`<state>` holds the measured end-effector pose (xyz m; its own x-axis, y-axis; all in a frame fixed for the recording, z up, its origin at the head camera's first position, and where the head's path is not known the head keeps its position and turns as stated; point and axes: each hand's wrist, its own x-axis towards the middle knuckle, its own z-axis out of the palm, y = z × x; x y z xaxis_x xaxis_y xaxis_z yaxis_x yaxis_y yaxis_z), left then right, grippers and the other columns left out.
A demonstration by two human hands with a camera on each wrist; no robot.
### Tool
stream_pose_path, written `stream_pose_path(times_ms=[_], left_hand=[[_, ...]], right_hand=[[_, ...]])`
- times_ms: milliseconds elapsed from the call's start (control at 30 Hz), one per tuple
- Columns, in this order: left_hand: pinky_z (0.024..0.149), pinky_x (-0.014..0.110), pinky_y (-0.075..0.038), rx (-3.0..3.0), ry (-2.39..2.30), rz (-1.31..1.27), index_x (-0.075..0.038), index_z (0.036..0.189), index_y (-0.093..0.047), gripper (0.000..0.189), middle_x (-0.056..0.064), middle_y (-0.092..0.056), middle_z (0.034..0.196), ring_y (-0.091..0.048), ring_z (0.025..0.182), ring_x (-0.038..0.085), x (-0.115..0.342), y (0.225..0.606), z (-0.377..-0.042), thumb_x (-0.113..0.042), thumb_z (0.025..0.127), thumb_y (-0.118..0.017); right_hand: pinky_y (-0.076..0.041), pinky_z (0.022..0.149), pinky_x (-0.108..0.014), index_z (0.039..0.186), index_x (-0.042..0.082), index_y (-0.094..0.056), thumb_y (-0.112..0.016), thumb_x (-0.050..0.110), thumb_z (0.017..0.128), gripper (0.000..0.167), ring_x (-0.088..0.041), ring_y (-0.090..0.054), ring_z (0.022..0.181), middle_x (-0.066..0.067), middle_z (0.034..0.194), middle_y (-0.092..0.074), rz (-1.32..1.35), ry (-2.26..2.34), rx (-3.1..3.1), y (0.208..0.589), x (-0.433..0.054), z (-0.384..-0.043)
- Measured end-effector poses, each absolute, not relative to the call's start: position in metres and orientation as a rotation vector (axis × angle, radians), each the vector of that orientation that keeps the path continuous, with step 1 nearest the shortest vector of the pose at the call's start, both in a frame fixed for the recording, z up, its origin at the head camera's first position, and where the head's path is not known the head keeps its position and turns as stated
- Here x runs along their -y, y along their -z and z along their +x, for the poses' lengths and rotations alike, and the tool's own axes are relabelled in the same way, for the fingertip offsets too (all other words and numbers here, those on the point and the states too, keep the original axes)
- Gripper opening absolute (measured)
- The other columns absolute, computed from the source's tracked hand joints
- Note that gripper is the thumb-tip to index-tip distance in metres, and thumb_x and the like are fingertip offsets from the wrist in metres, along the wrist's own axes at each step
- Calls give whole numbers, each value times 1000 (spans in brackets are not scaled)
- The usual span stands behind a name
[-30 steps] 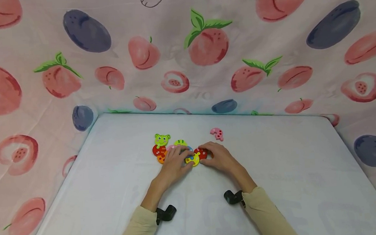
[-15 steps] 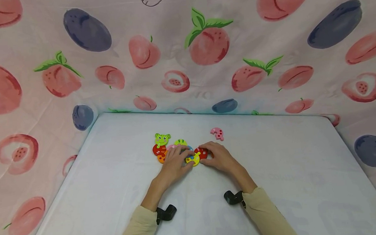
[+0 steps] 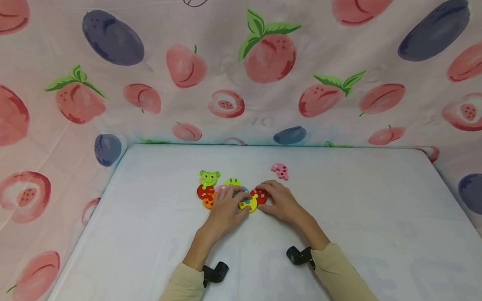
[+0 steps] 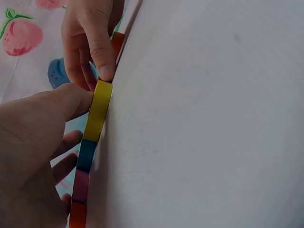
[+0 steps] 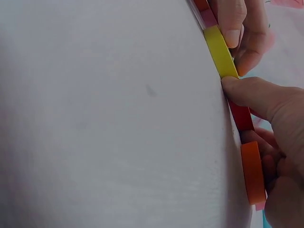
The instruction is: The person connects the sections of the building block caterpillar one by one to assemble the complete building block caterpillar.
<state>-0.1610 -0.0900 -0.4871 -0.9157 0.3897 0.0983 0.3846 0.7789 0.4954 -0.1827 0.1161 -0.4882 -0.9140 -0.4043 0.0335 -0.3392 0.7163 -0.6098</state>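
Observation:
Flat, bright caterpillar puzzle pieces lie joined in a curving row, headed by a green smiling face piece (image 3: 209, 178). After it come a red piece marked 2 (image 3: 204, 193) and an orange spotted piece (image 3: 208, 202); my left hand (image 3: 227, 210) partly covers the middle of the row. Its thumb and fingers hold the yellow piece (image 3: 250, 206). At the row's right end, my right hand (image 3: 282, 202) pinches a red piece (image 3: 262, 195) against the yellow one, thumb on the near edge. Beneath the right hand's palm, an orange piece (image 5: 253, 173) shows in the right wrist view.
A loose pink spotted piece (image 3: 281, 170) lies behind the right hand. The white tabletop (image 3: 377, 206) meets a fruit-print cloth (image 3: 227, 68) at the back and left. A black wrist camera (image 3: 216, 272) sits at each cuff.
Both hands keep nearly the same place and hold on the yellow and red pieces. The whole head view has shifted very slightly.

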Motion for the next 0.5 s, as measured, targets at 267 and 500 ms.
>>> stream_pose_path(times_ms=[267,500], left_hand=[[114,48,-28,-2938,-817,609,-24,126,-61,36,5,-48,135,-39,128,25,89,488,-163,-31,90,-66],[114,48,-28,-2933,-808,588,-24,126,-61,36,5,-47,135,-38,129,25,89,487,-162,-30,90,-65]], right_hand=[[-43,103,-53,131,4,-54,-74,20,84,54,-29,-53,119,-15,134,-54,-604,1050,-2784,489,-120,-184],[-50,99,-44,133,3,-52,-75,17,84,56,-26,-56,110,-14,134,-54,-576,1111,-2739,490,-125,-185]])
